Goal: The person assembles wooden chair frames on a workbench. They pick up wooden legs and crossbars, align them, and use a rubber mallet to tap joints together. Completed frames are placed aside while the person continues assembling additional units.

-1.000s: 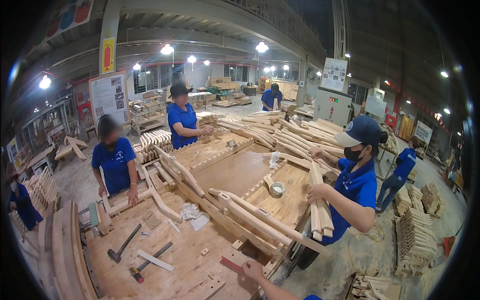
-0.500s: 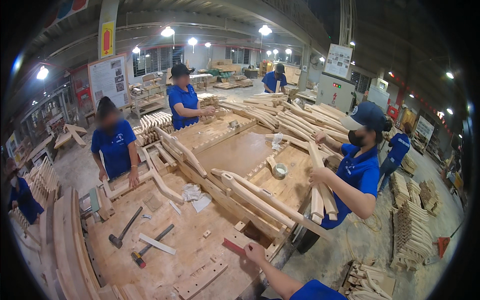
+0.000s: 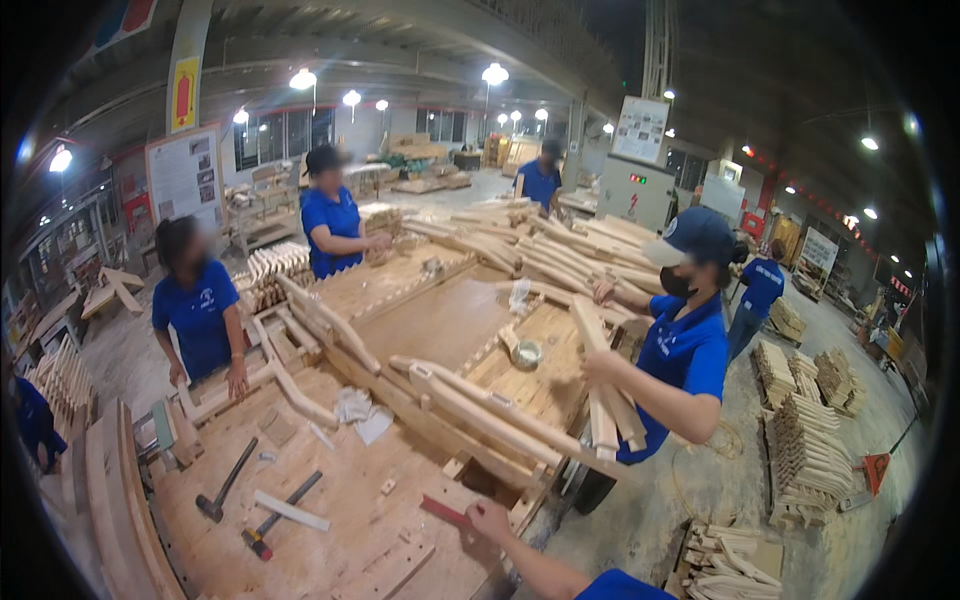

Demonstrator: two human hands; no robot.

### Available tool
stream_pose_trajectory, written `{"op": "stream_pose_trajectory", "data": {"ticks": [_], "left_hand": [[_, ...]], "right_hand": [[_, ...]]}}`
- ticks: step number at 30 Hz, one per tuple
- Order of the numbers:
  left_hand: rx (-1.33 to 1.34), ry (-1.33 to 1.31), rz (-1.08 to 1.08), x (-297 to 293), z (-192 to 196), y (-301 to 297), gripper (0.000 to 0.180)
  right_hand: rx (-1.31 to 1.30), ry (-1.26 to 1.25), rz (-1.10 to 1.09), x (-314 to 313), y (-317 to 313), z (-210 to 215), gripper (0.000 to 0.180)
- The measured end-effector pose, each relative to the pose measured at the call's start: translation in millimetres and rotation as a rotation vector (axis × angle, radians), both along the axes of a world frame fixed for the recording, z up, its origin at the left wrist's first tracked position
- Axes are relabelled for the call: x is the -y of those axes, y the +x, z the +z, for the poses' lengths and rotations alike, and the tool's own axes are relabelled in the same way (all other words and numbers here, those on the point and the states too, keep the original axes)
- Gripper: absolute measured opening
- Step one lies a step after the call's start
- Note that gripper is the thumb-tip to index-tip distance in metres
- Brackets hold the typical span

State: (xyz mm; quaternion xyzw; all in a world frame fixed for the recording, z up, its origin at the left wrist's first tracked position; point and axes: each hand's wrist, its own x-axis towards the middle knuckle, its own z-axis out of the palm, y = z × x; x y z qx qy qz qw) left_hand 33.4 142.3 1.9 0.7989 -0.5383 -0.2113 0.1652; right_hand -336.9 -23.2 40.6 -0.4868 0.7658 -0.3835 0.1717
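Observation:
My right hand (image 3: 488,522) reaches in from the lower edge, its fingers closed round the near end of a flat red strip (image 3: 445,510). The strip lies at or just above the plywood workbench (image 3: 340,500), beside a rectangular opening in the top; contact cannot be made out. A small wooden block (image 3: 388,487) sits a little to the left of it. Nearer to me is a pale wooden piece with drilled holes (image 3: 385,560). Two hammers (image 3: 228,480) (image 3: 283,515) lie farther left, the second under a pale flat strip (image 3: 291,510). My left hand is out of view.
Curved wooden parts (image 3: 480,410) rest along the bench's raised middle. At right a co-worker (image 3: 680,340) holds long wooden pieces; another (image 3: 200,305) stands at far left with hands on a wooden frame. White cloths (image 3: 362,415) and a small pot (image 3: 526,353) lie on the tops.
The whole view has shifted, so the scene sits farther left and the bench lower in the picture. My right hand keeps its grip on the red strip, in nearly the same place over the bench.

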Motion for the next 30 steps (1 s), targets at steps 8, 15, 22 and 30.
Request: {"op": "stream_pose_trajectory", "data": {"ticks": [8, 15, 22, 30], "left_hand": [[0.005, 0.031, 0.011, -8, -3, 1, 0.037], [-0.003, 0.027, -0.010, -3, -6, 5, 0.037], [0.004, 0.054, 0.011, -13, -8, 11, 0.036], [0.006, 0.103, 0.078, -26, -5, 6, 0.035]], "right_hand": [[0.084, 0.032, -0.011, -1, -3, -3, 0.028], [0.537, -0.109, -0.142, 6, -16, -10, 0.021], [0.315, -0.045, -0.103, 0, -11, -17, 0.023], [0.159, -0.025, -0.085, -2, -8, -15, 0.027]]}}
